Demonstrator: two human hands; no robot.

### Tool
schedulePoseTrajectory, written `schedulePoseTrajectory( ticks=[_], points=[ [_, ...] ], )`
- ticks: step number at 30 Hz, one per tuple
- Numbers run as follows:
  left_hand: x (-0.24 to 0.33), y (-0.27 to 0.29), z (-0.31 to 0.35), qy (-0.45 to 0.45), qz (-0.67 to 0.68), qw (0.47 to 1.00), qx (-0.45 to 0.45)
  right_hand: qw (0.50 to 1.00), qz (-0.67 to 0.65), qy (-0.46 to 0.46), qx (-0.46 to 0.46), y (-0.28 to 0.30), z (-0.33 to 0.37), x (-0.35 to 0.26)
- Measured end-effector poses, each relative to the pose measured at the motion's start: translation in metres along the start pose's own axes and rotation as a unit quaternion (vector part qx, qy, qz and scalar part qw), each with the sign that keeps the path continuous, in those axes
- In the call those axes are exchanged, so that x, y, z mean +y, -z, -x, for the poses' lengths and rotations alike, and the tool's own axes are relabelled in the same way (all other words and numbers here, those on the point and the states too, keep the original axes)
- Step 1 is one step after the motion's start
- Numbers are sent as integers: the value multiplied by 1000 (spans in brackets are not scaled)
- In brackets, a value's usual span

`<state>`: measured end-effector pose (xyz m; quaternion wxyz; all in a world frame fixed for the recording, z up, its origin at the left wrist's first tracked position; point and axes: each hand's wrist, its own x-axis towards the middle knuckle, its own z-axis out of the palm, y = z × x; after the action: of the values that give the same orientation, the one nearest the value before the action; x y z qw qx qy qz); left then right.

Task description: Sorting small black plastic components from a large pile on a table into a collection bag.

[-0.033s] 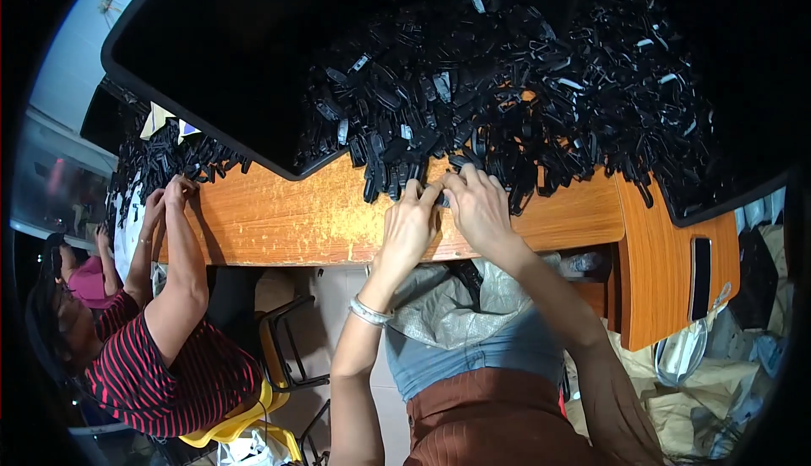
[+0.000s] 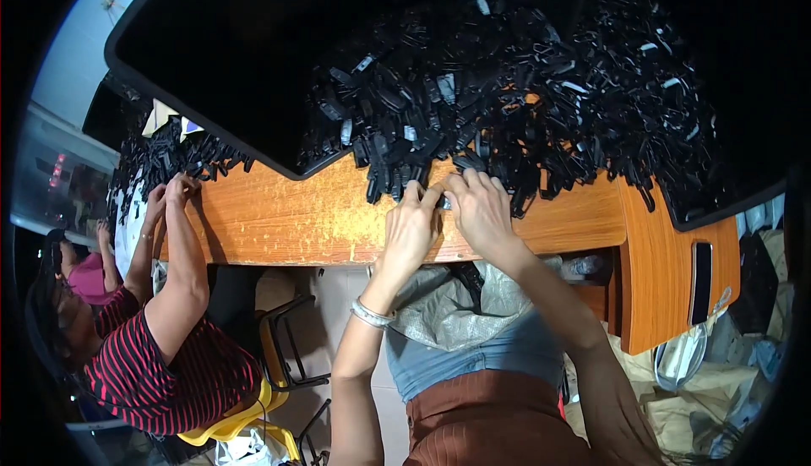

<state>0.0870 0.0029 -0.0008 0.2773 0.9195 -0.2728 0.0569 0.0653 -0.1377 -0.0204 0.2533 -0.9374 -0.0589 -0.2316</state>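
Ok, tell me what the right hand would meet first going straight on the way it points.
Probably the nearest small black pieces, just beyond the right hand; depth is unclear, so they may be touching.

1 wide fisheye view looked down and forward from head height, near above the hands (image 2: 411, 228) and counter (image 2: 279, 217), bending straight edges toward its rim.

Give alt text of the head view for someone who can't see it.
A person's left hand and right hand work close together over a wooden table beside a heap of small black parts. At left, a co-worker in a striped shirt reaches toward another black pile.
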Motion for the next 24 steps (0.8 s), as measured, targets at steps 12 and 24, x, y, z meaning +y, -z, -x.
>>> schedulePoseTrajectory(
  ticks=[12, 24],
  points=[
    [-6, 2, 34, 164, 322, 932, 42, 969, -236, -76, 10, 20, 13, -5],
    [26, 17, 58, 62, 358, 931, -38, 775, -594, -182, -118, 66, 57, -17]
  ],
)
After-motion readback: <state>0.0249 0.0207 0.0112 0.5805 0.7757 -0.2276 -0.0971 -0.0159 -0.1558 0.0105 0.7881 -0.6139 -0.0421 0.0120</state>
